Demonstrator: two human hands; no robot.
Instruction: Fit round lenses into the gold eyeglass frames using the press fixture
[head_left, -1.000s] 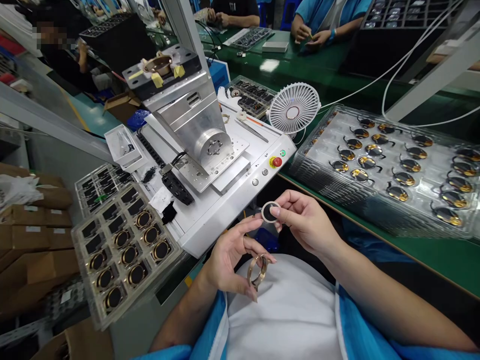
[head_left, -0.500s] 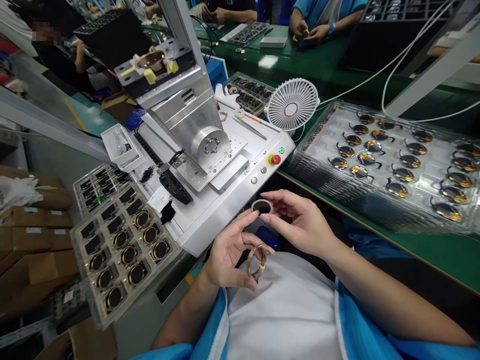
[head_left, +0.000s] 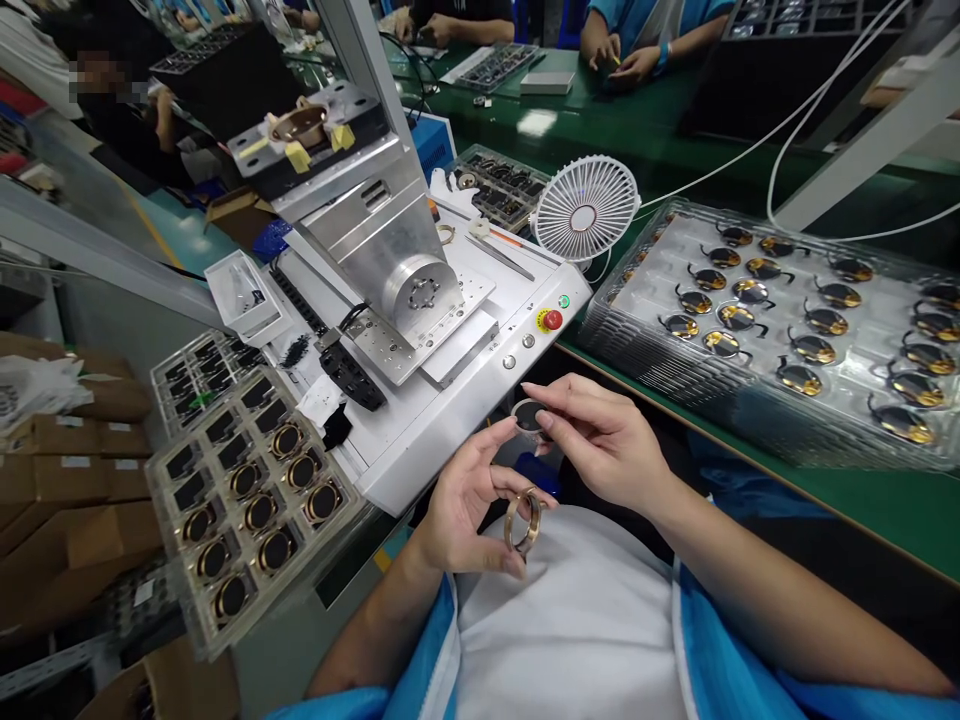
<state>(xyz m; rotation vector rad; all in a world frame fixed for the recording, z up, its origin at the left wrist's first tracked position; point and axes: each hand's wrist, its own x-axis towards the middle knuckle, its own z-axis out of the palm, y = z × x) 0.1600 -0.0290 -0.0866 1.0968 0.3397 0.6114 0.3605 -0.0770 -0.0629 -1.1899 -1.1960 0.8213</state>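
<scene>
**Ring in the left, disc in the right!**

From the head view: the right hand (head_left: 604, 445) pinches a dark disc (head_left: 529, 416) with a pale rim, and the curled left hand (head_left: 465, 510) grips a gold ring (head_left: 523, 522). Gold-rimmed black pieces (head_left: 261, 512) fill a clear tray (head_left: 174, 545) off the white machine's (head_left: 442, 450) near-left corner; gold discs (head_left: 799, 348) crowd a plastic tray (head_left: 675, 400) on the green desk (head_left: 862, 500).
</scene>
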